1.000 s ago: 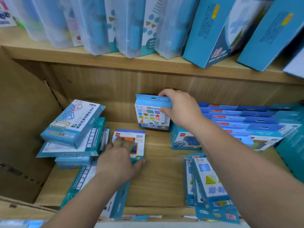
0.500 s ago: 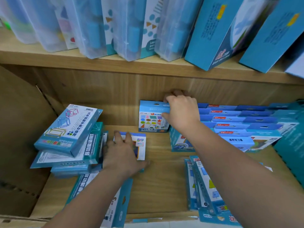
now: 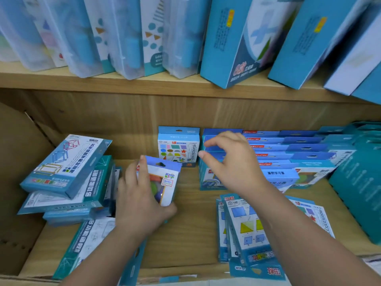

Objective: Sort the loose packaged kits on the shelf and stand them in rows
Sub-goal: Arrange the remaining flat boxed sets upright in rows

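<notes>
My left hand [image 3: 140, 201] grips a small blue-and-white kit [image 3: 165, 178] with coloured shapes on its front, tilted up off the wooden shelf [image 3: 193, 230]. A shapes kit [image 3: 178, 148] stands upright against the back wall. My right hand [image 3: 231, 162] hovers just right of it with fingers spread, holding nothing, in front of a row of blue kits [image 3: 288, 153] standing side by side. Several triangle-and-square kits [image 3: 245, 230] lean at the front right.
A slanted pile of larger teal kits [image 3: 64, 172] fills the left of the shelf, with another flat kit [image 3: 88, 240] below it. Dark teal boxes [image 3: 358, 182] stand at the far right. The upper shelf [image 3: 144, 83] carries clear cases and blue boxes.
My right hand has let go of the upright shapes kit and drawn back to the right. My left hand has lifted the small kit from lying flat on the shelf.
</notes>
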Motion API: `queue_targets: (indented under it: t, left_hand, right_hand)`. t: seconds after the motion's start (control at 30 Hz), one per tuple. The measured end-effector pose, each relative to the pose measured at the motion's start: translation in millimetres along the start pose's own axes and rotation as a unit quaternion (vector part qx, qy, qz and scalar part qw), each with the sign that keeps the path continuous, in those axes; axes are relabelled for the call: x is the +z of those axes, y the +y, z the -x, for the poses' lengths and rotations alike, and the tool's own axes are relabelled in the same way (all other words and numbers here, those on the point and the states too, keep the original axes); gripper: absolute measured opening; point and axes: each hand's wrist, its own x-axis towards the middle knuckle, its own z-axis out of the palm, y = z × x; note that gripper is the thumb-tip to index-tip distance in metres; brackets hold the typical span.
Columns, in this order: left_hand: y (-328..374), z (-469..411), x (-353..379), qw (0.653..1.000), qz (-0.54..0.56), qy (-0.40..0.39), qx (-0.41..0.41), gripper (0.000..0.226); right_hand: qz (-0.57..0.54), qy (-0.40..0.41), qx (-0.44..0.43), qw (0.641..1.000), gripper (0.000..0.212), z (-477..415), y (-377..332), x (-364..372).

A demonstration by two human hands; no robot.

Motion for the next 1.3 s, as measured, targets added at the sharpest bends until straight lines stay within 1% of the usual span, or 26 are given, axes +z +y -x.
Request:
queue_targets:
  t: [0.07,0.13,0.2,0.27,0.33,0.4,0.47,0.5,0.57,0.63,0.7,0.8,0.9,1.0,1.17,1.23,1.3]
  left_hand:
    - [6,9,-6,0.997,0.026,0.064,0.033,0.135]
    - [15,16,-13,0.989,0.046,0.119,0.07,0.13]
    - [29,23,-21,0.98,0.06,0.16,0.105,0.125]
    - [46,30,-28,0.971,0.062,0.183,0.143,0.122]
    - [64,35,-33,0.963,0.053,0.198,0.177,0.118]
    - [83,40,-34,0.957,0.043,0.204,0.201,0.115]
    - [103,42,-32,0.953,0.037,0.203,0.223,0.115]
    - [114,43,-30,0.951,0.038,0.198,0.234,0.115]
    - [134,46,-25,0.952,0.051,0.171,0.248,0.116]
    - [152,51,-17,0.959,0.067,0.118,0.248,0.115]
    - [168,56,-5,0.966,0.067,0.067,0.242,0.107]
    - [188,61,12,0.969,0.041,0.016,0.243,0.091]
    - [209,62,23,0.971,-0.003,-0.042,0.237,0.086]
    - [229,56,31,0.966,-0.045,-0.078,0.242,0.078]
    - [246,49,46,0.958,-0.116,-0.096,0.242,0.072]
    - [250,49,49,0.956,-0.138,-0.1,0.24,0.072]
    - [253,51,51,0.956,-0.135,-0.102,0.241,0.072]
  right_hand:
    - [-0.048,-0.03,0.028,0.998,0.041,12,-10,-6]
    - [-0.089,-0.078,0.067,0.991,0.042,21,-20,-11]
    - [-0.164,-0.138,0.121,0.969,0.044,27,-26,-16]
    - [-0.247,-0.167,0.134,0.945,0.034,31,-24,-22]
    - [-0.316,-0.18,0.138,0.921,0.024,36,-19,-33]
    - [-0.369,-0.181,0.148,0.899,0.02,41,-12,-50]
    - [-0.4,-0.162,0.145,0.89,0.019,46,0,-68]
    - [-0.404,-0.148,0.142,0.891,0.019,48,8,-80]
    - [-0.386,-0.119,0.132,0.905,0.021,52,29,-102]
    - [-0.365,-0.089,0.126,0.918,0.019,56,55,-129]
    - [-0.347,-0.059,0.12,0.928,0.018,62,84,-159]
    - [-0.314,-0.019,0.117,0.942,0.02,74,127,-200]
    - [-0.253,0.003,0.12,0.96,0.022,86,165,-226]
    - [-0.211,0.006,0.141,0.967,0.023,94,195,-235]
    - [-0.129,-0.048,0.161,0.977,0.027,99,234,-220]
    - [-0.125,-0.057,0.174,0.975,0.029,100,241,-212]
    - [-0.132,-0.049,0.187,0.972,0.027,100,245,-207]
